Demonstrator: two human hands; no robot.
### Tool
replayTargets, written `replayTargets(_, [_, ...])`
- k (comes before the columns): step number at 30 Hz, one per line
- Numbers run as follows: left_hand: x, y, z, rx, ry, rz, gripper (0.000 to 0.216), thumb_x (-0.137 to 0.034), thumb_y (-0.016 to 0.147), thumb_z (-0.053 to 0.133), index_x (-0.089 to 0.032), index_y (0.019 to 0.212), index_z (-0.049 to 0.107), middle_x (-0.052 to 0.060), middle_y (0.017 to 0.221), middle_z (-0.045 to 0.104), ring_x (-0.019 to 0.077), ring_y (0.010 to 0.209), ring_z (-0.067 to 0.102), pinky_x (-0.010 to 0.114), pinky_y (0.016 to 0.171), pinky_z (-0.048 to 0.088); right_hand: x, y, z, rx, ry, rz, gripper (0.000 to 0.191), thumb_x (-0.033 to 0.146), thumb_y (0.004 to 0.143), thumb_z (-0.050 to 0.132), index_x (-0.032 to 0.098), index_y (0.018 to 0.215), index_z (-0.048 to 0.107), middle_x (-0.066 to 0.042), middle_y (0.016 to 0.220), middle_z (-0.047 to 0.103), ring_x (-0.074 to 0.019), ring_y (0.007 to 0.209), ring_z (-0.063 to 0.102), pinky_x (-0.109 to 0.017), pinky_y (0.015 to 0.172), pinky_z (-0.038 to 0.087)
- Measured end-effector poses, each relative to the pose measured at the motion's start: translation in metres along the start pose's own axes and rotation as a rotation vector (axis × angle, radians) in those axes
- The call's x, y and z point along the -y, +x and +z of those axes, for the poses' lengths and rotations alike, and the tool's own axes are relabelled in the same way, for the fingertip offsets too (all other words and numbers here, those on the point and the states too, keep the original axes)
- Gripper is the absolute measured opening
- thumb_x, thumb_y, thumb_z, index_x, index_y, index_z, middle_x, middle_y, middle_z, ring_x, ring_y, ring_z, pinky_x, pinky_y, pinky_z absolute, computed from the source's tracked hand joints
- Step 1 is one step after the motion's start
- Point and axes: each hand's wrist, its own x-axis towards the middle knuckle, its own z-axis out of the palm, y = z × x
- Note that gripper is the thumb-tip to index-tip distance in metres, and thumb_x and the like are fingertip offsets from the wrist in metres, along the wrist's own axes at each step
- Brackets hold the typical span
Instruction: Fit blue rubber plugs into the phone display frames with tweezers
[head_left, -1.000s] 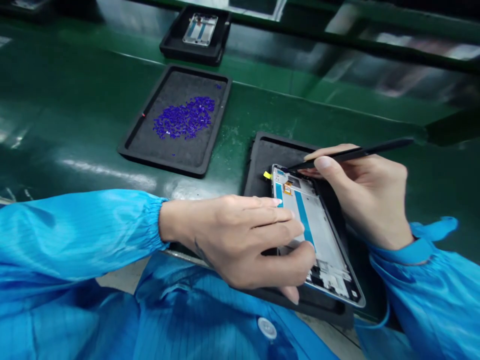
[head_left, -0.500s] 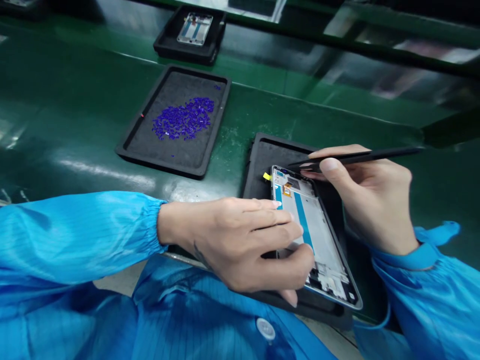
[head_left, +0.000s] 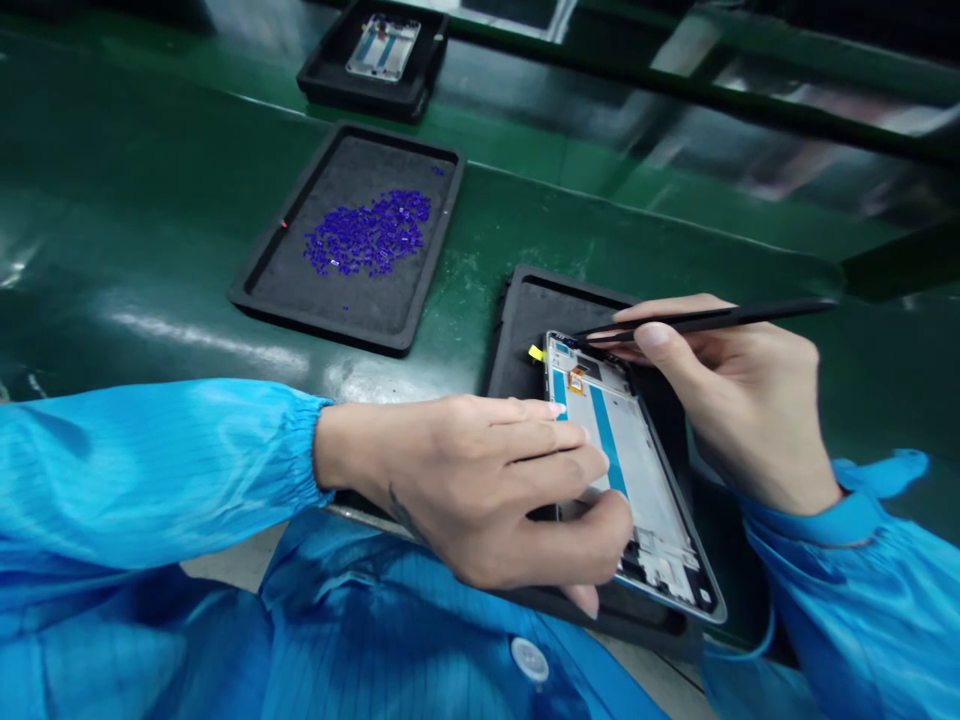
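Note:
A silver phone frame (head_left: 645,455) with blue strips and a small orange flex piece lies tilted over a black tray (head_left: 536,300). My left hand (head_left: 487,490) grips its left side, with the fingers curled over the edge and the thumb below. In my right hand (head_left: 757,400) is a pair of black tweezers (head_left: 720,316), held like a pen. The tweezer tips are at the top end of the frame; whether they pinch anything is too small to tell. A yellow tab (head_left: 537,354) sticks out from the frame's upper left edge.
Left of the work, a black tray (head_left: 322,300) holds a heap of tiny purple parts (head_left: 367,235). Farther back, another black tray (head_left: 315,80) carries a second phone frame (head_left: 384,48). All stand on a green table (head_left: 150,250).
The tweezer tips have shifted slightly left along the top end of the phone frame, and my right fingers have moved a little with them. My left hand keeps its grip.

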Motion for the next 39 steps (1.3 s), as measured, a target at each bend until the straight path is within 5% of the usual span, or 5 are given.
replayTargets(25, [-0.0003, -0.0042, 0.0023, -0.001, 0.052, 0.004, 0.058, -0.062, 0.100, 0.033, -0.018, 0.093, 0.070, 0.003, 0.082, 0.075, 0.0126, 0.077, 0.071, 0.023, 0.076, 0.061, 0.0052, -0.0014, 0.0011, -0.004, 0.018, 0.009, 0.012, 0.031, 0.095, 0.062, 0.025, 0.097, 0.073, 0.001, 0.097, 0.073, -0.0139, 0.080, 0.070, -0.024, 0.067, 0.055])
replayTargets(39, [-0.0029, -0.0038, 0.0008, 0.018, -0.038, -0.016, 0.048, -0.055, 0.097, 0.050, -0.013, 0.094, 0.072, 0.006, 0.083, 0.075, 0.0157, 0.075, 0.071, 0.024, 0.069, 0.061, 0.0034, -0.0013, 0.0016, -0.006, 0.074, 0.055, 0.015, 0.036, 0.093, 0.065, 0.024, 0.094, 0.073, -0.001, 0.095, 0.074, -0.0169, 0.083, 0.072, -0.026, 0.073, 0.060])
